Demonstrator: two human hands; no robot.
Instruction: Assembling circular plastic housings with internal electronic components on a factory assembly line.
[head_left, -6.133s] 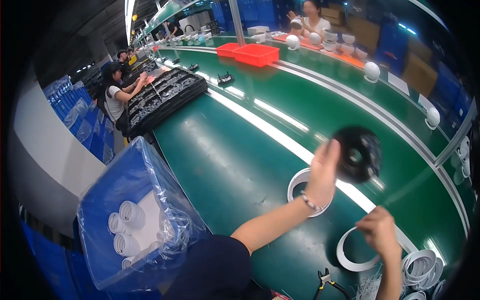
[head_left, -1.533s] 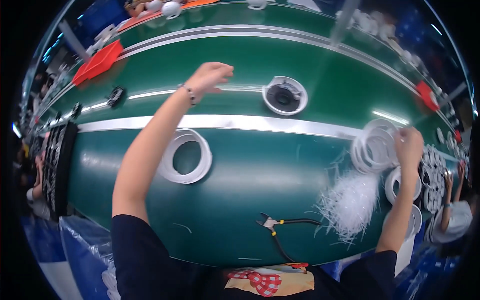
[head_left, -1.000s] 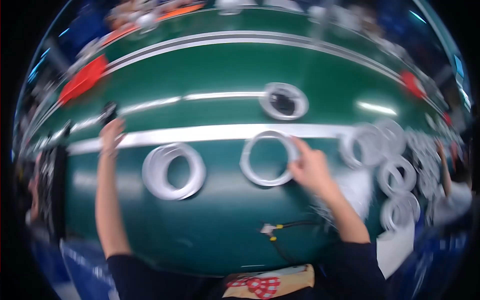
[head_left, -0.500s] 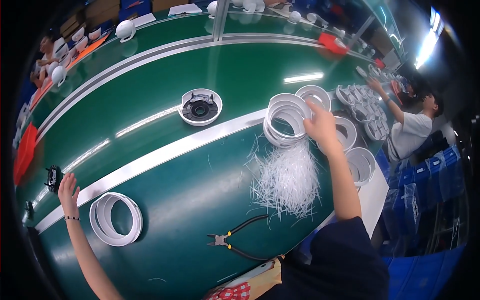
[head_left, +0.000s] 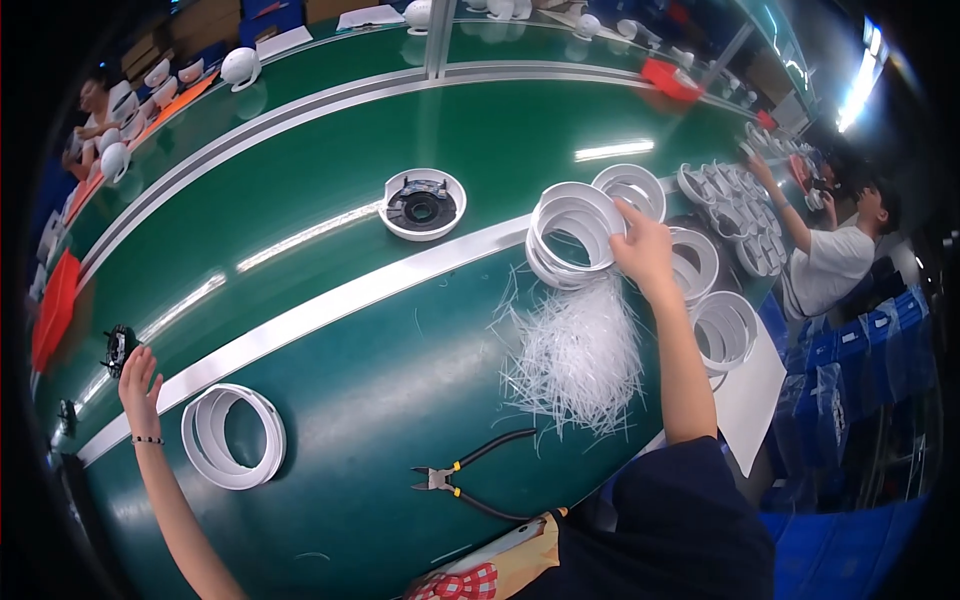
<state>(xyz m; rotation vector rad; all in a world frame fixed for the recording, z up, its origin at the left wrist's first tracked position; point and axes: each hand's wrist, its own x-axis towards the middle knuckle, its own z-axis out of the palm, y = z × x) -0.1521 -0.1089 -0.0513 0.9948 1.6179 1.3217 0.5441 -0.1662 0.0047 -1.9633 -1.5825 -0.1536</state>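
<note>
At the left, my left hand is raised by the belt's edge with its fingers apart and nothing in them. A small black part on the belt lies just beyond its fingertips. Nearest this hand on the bench is a white plastic ring. My right hand pinches the right rim of a stack of white rings, thumb at the inner edge. Just below that stack spreads a heap of thin white plastic strips. Side cutters with black and yellow handles lie spread on the bench.
A white round housing with a black insert sits on the green belt. More white rings stand right of my right hand, with rows of white parts beyond. A co-worker works at the far right. Red trays line the belt.
The white housing has travelled right along the belt, and the black part has come closer to my left hand. Both my hands stay nearly in place.
</note>
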